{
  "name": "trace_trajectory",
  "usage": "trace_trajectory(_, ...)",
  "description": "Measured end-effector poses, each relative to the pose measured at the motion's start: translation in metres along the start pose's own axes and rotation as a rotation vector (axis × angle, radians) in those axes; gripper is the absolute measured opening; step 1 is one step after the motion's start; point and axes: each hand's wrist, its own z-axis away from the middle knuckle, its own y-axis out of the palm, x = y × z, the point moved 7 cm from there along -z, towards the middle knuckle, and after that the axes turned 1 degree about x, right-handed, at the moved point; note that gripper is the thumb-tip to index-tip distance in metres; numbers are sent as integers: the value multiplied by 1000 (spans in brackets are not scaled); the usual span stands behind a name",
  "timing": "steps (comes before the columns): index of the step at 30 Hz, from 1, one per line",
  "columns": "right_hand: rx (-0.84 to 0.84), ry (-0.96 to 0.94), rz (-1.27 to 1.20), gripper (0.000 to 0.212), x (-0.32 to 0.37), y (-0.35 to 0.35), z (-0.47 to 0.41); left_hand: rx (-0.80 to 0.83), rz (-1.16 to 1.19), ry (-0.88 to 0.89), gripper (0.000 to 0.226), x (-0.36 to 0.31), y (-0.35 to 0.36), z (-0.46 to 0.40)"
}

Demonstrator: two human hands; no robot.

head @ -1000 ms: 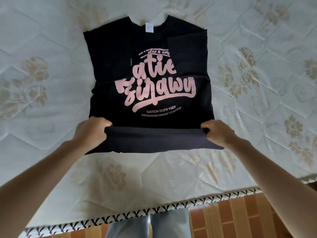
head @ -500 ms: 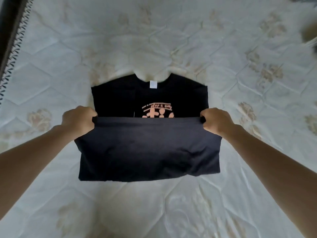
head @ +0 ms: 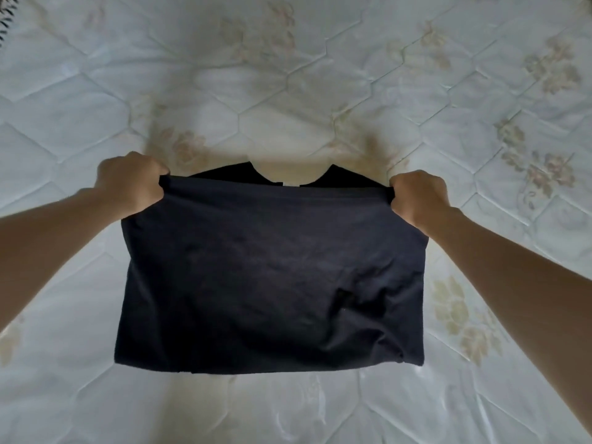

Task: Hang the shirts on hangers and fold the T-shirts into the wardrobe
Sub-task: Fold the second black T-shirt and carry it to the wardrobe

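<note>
A black T-shirt (head: 272,277) lies on the quilted mattress, folded in half with its bottom hem brought up to just below the collar. Only the plain dark back of the fabric shows; the pink print is hidden under the fold. A thin strip of the shoulders and the neckline peeks out above the hem. My left hand (head: 133,182) grips the left corner of the hem. My right hand (head: 418,195) grips the right corner. The hem is stretched straight between them.
The white quilted mattress (head: 288,91) with faded floral patterns fills the view on all sides of the shirt. A dark patterned edge trim (head: 4,30) shows at the far upper left corner.
Both hands have carried the hem further away from me, up over the print to the collar. The pink lettering is now fully covered.
</note>
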Motion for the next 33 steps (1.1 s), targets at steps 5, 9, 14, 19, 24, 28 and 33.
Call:
trace_trajectory(5,-18,19,11,19,3,-1,-32,-46,5,-35,21,-3,0,-30)
trace_trajectory(9,-32,33,8,16,3,-3,-52,-57,0,-38,19,-4,-3,-49)
trace_trajectory(14,-28,76,-1,14,5,0,-67,-48,-42,-33,17,-6,-3,-66)
trace_trajectory(19,-191,44,-54,57,13,-2,-61,-337,-50,29,28,-14,-7,-60)
trace_trajectory(24,-463,-157,-225,56,53,6,-14,-562,77,185,66,-36,5,-23)
trace_trajectory(28,-572,-307,-353,44,88,30,55,-567,109,308,57,-67,28,36)
trace_trajectory(33,-427,-519,-285,77,131,77,144,-365,90,505,60,-116,84,142)
